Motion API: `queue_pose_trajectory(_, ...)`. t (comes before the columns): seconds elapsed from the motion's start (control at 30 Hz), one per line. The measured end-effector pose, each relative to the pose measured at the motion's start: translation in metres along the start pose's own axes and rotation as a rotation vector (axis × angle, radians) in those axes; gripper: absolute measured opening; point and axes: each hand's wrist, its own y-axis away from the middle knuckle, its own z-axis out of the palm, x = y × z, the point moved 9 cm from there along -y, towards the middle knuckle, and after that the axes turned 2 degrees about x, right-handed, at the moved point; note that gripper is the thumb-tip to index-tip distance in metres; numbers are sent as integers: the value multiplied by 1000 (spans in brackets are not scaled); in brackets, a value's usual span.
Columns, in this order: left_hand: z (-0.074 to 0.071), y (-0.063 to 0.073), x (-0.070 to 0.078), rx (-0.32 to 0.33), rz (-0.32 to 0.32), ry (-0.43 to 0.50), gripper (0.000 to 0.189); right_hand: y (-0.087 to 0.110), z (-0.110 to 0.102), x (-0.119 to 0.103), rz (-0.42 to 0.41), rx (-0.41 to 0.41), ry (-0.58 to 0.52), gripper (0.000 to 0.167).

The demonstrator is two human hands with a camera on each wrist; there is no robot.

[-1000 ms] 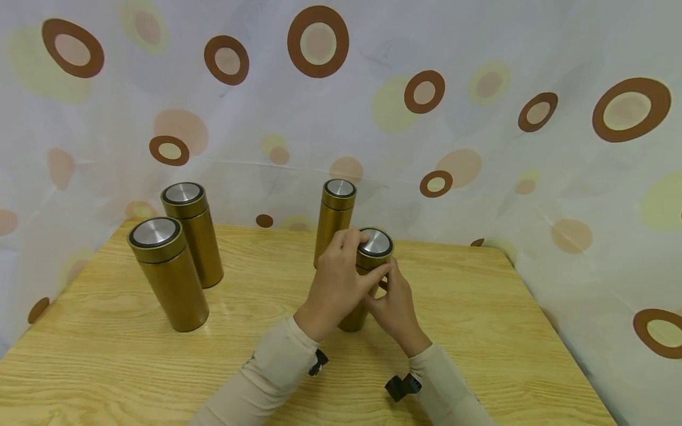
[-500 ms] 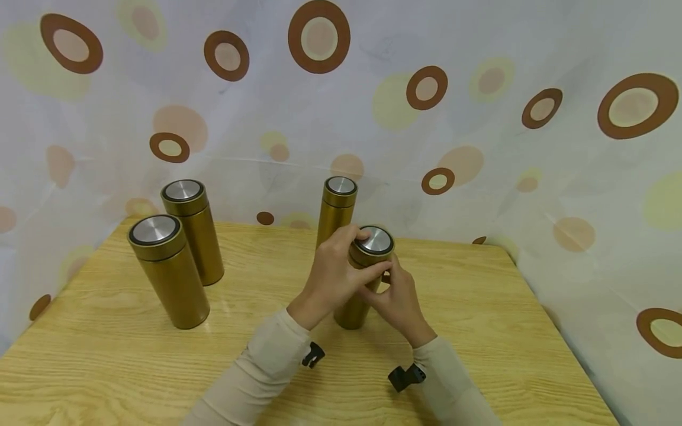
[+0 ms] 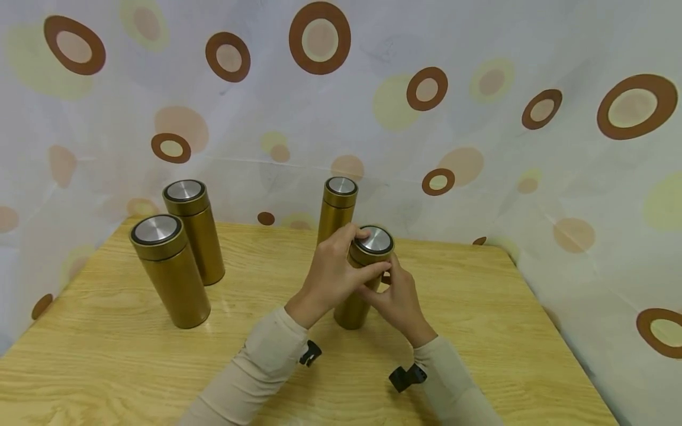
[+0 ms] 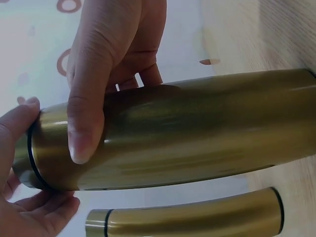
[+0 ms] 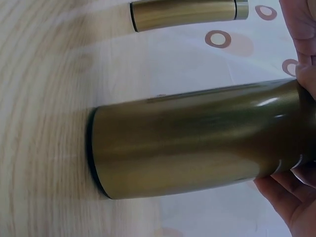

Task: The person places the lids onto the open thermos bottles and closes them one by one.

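A gold thermos flask point(image 3: 351, 310) with a silver-topped lid point(image 3: 375, 239) stands nearly upright, right of the table's middle. My left hand point(image 3: 331, 269) grips its lid, one fingertip on the top's edge and the thumb across the near side. Just below, my right hand point(image 3: 398, 303) holds the upper body. In the left wrist view, the right thumb lies along the flask's gold body point(image 4: 212, 128), while my left fingers point(image 4: 42, 210) curl round the lid end. The right wrist view shows the flask's dark base rim point(image 5: 96, 153) close to the wood.
Another gold flask point(image 3: 337, 216) stands behind the held one, partly hidden by my left hand. Two more, a nearer flask point(image 3: 173, 278) and a farther flask point(image 3: 205, 248), stand at the left. A patterned cloth point(image 3: 266, 89) hangs behind the wooden table point(image 3: 453, 367).
The held flask's base and my left wrist have shifted slightly left since a second ago, and my right wrist slightly right. Over the last half second both hands keep their grip, nearly still.
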Motion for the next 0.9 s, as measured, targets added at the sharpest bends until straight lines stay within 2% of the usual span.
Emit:
queue_pose_trajectory(0.2, -7, 6, -7, -115, -72, -29, 68, -4, 9, 0, 24, 19, -56, 64)
queue_pose_trajectory(0.33, -20, 18, -17, -160, -93, -42, 82, -7, 13, -2, 22, 52, -62, 61)
queue_pose_trajectory(0.67, -58, 62, -50, -247, -141, -220, 86, -21, 28, -8, 65, 40, -45, 64)
queue_pose_trajectory(0.9, -74, 89, -62, -302, -159, -302, 84, -24, 30, -8, 100, 50, -39, 62)
